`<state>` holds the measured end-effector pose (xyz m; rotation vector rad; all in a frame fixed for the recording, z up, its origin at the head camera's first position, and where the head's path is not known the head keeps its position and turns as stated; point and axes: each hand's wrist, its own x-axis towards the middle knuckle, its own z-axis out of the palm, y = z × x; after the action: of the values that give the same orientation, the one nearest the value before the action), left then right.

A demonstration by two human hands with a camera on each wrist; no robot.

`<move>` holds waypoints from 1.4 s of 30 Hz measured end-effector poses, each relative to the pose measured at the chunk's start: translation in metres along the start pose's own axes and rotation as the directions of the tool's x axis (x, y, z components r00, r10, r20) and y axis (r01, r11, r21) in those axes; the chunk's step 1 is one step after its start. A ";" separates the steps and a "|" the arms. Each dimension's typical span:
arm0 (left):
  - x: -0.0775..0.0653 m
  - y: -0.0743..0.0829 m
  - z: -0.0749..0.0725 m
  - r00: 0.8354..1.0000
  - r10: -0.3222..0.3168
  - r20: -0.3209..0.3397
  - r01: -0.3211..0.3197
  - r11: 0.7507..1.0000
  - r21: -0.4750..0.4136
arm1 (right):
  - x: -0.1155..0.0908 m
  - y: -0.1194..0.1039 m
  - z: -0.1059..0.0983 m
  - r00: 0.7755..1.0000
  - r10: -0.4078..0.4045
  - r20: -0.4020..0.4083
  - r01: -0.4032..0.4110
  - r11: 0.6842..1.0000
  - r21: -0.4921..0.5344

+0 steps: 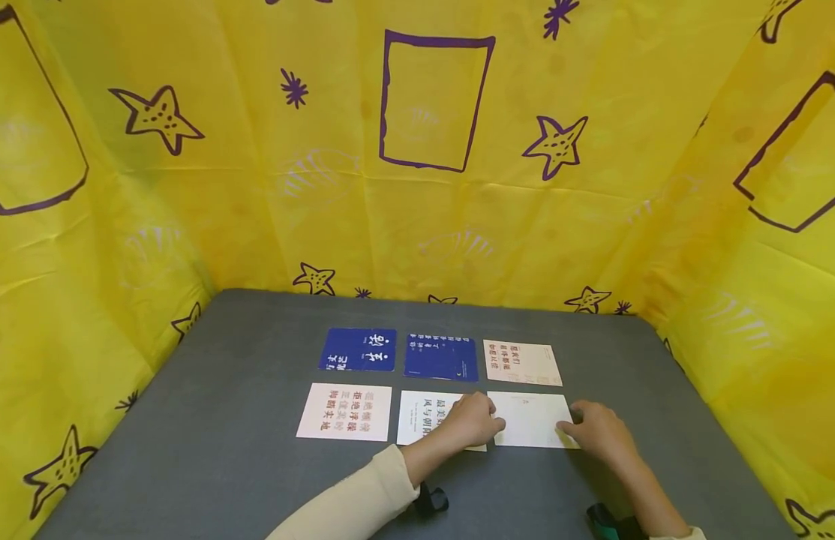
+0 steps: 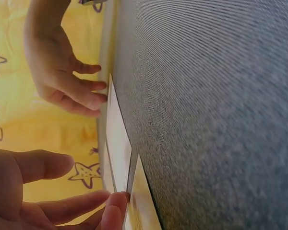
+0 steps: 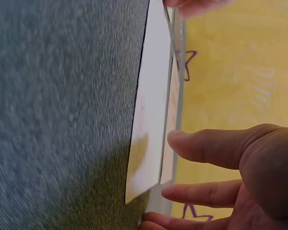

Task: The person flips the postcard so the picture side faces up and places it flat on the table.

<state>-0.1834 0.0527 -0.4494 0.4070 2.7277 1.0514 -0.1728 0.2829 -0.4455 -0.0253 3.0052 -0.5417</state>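
Observation:
A mostly white card [image 1: 533,420] lies flat at the right end of the near row. My left hand [image 1: 470,421] hovers over the neighbouring white card with dark characters [image 1: 420,416]. In the left wrist view its fingertips [image 2: 116,203] touch or nearly touch the gap between the two cards, the thumb apart. At the mostly white card's right edge is my right hand [image 1: 599,431]. Its thumb [image 3: 197,145] and fingers are spread, with nothing between them; whether the thumb touches the card cannot be told.
A pinkish card with red characters [image 1: 345,412] lies left in the near row. Behind are two blue cards [image 1: 358,349], [image 1: 441,358] and a cream card [image 1: 523,363]. All lie on the dark grey table [image 1: 187,420], enclosed by yellow patterned cloth [image 1: 417,210].

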 end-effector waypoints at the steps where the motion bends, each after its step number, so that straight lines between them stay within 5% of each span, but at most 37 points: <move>1: 0.001 0.001 0.000 1.000 -0.005 0.000 0.005 1.000 -0.002 | 0.000 -0.001 0.001 1.000 -0.007 -0.002 0.007 1.000 0.004; 18: -0.002 0.006 0.002 1.000 -0.014 -0.005 0.014 1.000 -0.016 | -0.003 -0.006 0.004 0.999 -0.001 -0.041 0.004 0.997 0.077; 23: 0.001 0.005 0.001 0.999 -0.040 0.014 0.042 0.990 -0.136 | 0.000 -0.003 0.005 0.999 0.013 -0.030 -0.009 0.993 0.121; 30: 0.006 0.001 0.001 0.991 -0.125 0.046 0.133 0.922 -0.364 | 0.008 0.008 0.006 0.998 0.058 -0.022 -0.051 0.968 0.246; 39: 0.007 0.001 0.004 0.979 -0.194 0.063 0.200 0.854 -0.479 | 0.008 0.011 0.005 0.995 0.096 -0.024 -0.087 0.962 0.259; 42: 0.007 0.000 0.006 0.970 -0.231 0.075 0.234 0.807 -0.543 | 0.007 0.011 0.005 0.994 0.102 -0.034 -0.091 0.966 0.241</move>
<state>-0.1887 0.0592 -0.4545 -0.0231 2.2369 1.6659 -0.1798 0.2909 -0.4548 0.1509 2.9425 -0.8999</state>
